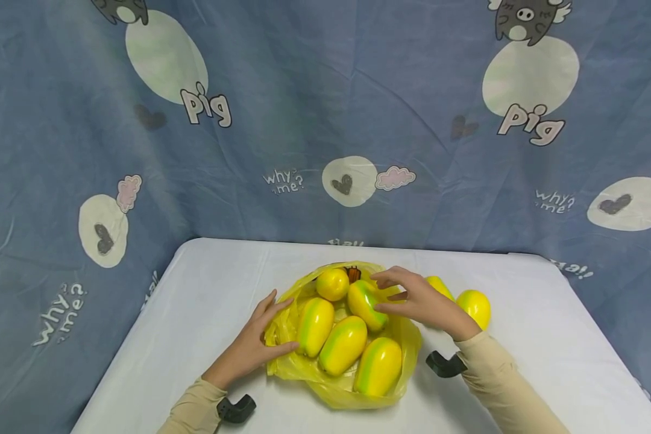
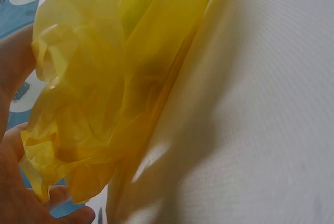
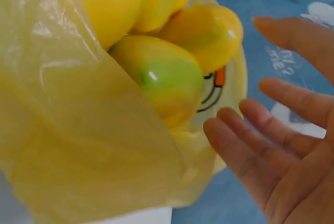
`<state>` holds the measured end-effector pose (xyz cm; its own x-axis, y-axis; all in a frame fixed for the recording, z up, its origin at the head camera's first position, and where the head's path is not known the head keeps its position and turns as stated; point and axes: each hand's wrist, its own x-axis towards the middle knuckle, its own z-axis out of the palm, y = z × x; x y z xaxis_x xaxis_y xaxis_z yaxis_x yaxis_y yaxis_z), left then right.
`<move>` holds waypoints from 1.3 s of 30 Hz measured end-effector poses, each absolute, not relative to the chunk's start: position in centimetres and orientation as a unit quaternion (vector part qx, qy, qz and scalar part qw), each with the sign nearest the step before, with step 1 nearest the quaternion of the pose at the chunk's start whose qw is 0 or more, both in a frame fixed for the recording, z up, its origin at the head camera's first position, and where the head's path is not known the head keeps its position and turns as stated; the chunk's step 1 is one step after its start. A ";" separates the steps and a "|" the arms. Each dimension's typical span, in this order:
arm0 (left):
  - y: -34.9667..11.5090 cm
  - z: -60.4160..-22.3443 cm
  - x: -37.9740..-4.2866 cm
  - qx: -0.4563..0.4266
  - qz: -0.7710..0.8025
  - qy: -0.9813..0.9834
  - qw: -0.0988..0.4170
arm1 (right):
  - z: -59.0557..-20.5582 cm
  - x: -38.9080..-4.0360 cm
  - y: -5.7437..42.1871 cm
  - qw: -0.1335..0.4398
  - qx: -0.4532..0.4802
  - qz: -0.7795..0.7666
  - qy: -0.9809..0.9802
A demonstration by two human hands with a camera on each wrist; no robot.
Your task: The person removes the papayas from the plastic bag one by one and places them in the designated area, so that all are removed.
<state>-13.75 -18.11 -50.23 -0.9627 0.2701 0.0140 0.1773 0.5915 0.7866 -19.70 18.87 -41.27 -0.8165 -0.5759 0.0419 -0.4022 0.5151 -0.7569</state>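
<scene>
A thin yellow plastic bag (image 1: 325, 389) lies with its mouth wide, showing several glossy yellow-green fruits that look like mangoes (image 1: 343, 346). Over the bag's right rim hovers my right hand (image 1: 415, 298), fingers spread and slightly bent, near a curved mango (image 1: 362, 301). In the right wrist view a gap separates the fingertips (image 3: 211, 125) from the nearest mango (image 3: 162, 83), and nothing is held. My left hand (image 1: 252, 343) rests along the bag's left side with fingers and thumb extended. Crumpled bag film (image 2: 78, 104) lies against that hand in the left wrist view.
Two more yellow fruits sit on the white table to the right, one round-ended (image 1: 474, 307) and one partly behind my right hand (image 1: 438, 285). A blue patterned curtain (image 1: 282, 120) hangs behind the table (image 1: 206, 295). Each wrist wears a black mount (image 1: 235, 410).
</scene>
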 end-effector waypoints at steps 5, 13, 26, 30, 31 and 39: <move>-18.2 -50.3 -13.8 0.127 0.433 0.891 0.054 | -41.5 -20.2 17.5 0.122 -0.267 -0.362 0.885; -18.3 -50.3 -13.8 0.128 0.432 0.891 0.055 | -42.0 -21.0 16.1 0.136 -0.272 -0.313 0.900; -18.1 -50.2 -13.8 0.128 0.437 0.888 0.059 | -42.5 -21.8 15.4 0.171 -0.279 -0.275 0.904; -18.1 -50.2 -13.8 0.129 0.436 0.889 0.057 | -42.7 -22.0 15.4 0.168 -0.283 -0.273 0.904; -18.1 -50.3 -13.9 0.130 0.436 0.889 0.055 | -42.7 -22.0 15.4 0.168 -0.283 -0.273 0.904; -18.2 -50.4 -13.8 0.134 0.433 0.890 0.051 | -42.9 -21.9 15.9 0.153 -0.295 -0.290 0.897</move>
<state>-13.83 -18.23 -50.44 -0.9590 0.2824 0.0245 0.1937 0.5897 0.7841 -21.86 15.92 -42.88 -0.7787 -0.6189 -0.1026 -0.4417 0.6570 -0.6109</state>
